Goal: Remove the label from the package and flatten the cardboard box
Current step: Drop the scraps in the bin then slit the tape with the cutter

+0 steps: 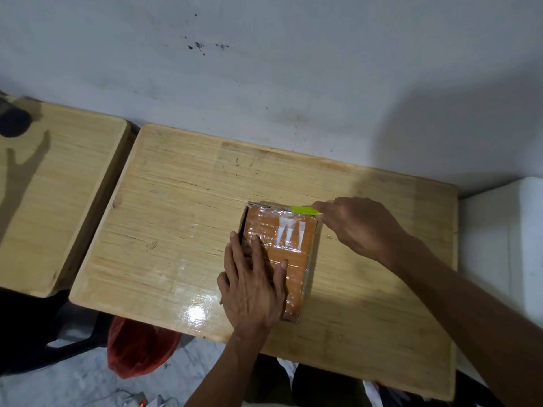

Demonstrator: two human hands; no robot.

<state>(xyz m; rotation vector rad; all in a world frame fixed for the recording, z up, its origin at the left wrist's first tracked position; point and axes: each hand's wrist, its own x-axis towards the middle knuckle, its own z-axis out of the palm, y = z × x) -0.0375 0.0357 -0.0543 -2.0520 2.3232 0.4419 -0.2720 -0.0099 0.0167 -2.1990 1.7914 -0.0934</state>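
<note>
A small cardboard box [293, 239] wrapped in shiny orange-brown tape lies flat on the wooden table [176, 218]. White scraps of a torn label [289, 233] stick to its top face. My left hand [252, 286] lies flat on the near left part of the box, fingers spread, pressing it down. My right hand [358, 227] is at the box's far right corner, closed around a yellow-green cutter [305, 210] whose tip lies along the far edge of the box.
A second wooden table [50, 186] stands to the left with a narrow gap between. The wall runs right behind both tables. A red plastic bag [138, 348] lies on the floor under the near edge. A white surface [502, 248] adjoins the table's right side.
</note>
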